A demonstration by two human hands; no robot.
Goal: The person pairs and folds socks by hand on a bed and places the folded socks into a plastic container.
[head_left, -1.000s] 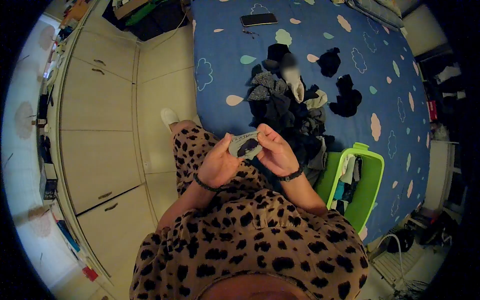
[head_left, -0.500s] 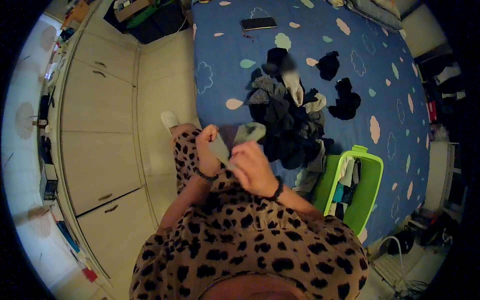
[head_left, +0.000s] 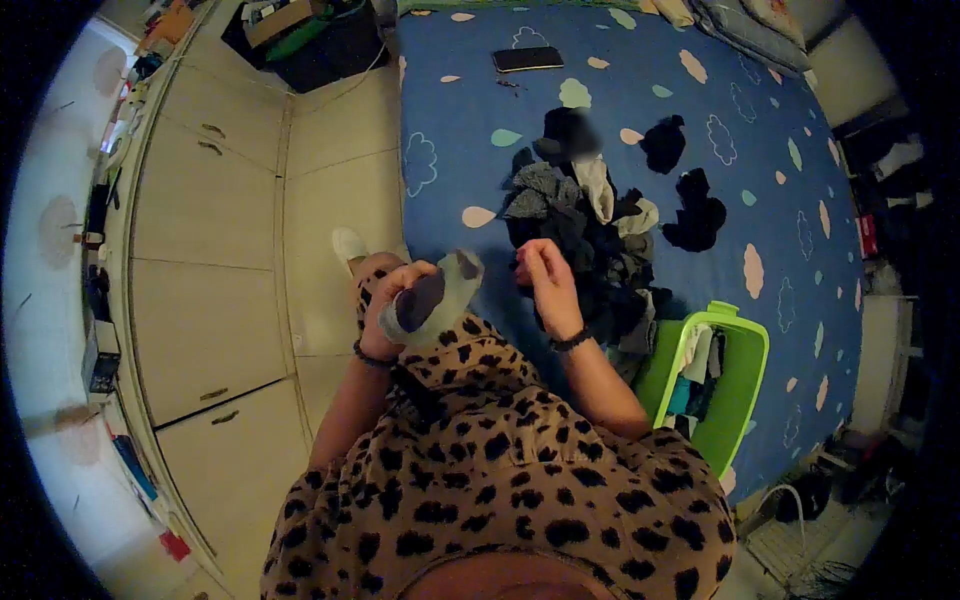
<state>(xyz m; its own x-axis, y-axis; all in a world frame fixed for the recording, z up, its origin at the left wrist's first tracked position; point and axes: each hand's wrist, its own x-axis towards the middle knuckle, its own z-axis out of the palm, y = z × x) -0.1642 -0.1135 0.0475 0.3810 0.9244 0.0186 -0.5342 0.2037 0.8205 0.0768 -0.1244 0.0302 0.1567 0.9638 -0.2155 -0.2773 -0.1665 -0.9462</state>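
A pale grey-green sock [head_left: 455,290] with dark patches is in my left hand [head_left: 393,305], whose fingers are closed around it above my lap. Apart from that sock, my right hand [head_left: 550,290] is at the near left edge of a heap of dark socks [head_left: 570,215] on the bed. Its fingers are curled in, and whether anything is between them is hidden. A whitish sock [head_left: 597,190] lies on top of the heap. Right of the heap are two separate black bundles, one farther back [head_left: 663,145] and one nearer [head_left: 694,212].
A green plastic bin [head_left: 745,400] stands at the bed's near edge, with folded socks inside. The bed's blue patterned sheet [head_left: 470,130] carries a phone [head_left: 528,59] at the back. Cabinets [head_left: 210,320] line the left side, and a dark box [head_left: 320,55] stands behind them.
My right hand has let go of the grey-green sock and moved right, toward the heap. My left hand keeps the sock, now gathered and turned with its dark patch showing.
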